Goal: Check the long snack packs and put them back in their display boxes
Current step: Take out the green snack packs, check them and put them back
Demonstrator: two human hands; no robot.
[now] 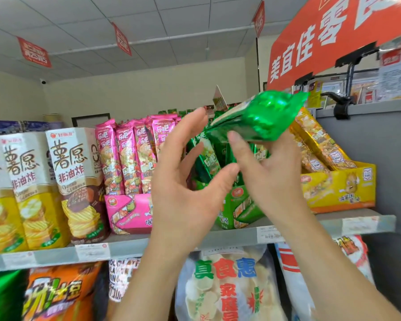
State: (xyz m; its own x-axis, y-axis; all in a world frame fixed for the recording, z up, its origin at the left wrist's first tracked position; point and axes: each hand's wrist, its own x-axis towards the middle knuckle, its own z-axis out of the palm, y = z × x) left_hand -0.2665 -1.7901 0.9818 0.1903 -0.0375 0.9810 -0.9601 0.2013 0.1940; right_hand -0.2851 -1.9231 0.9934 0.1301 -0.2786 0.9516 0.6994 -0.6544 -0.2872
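Green pack [259,114] out, right hand [276,177] gripping it, left hand [183,186] spread, empty. Not back yet: green box [239,212] at six o'clock.

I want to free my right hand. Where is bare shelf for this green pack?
Only thin strips of shelf for the green pack: before the yellow box and the pink box. Elsewhere crowded: boxes and chip cartons stand side by side.

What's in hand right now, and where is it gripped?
The right hand holds a green snack pack from below, thumb pressed near its lower end. The left hand is open beside it, holding nothing.
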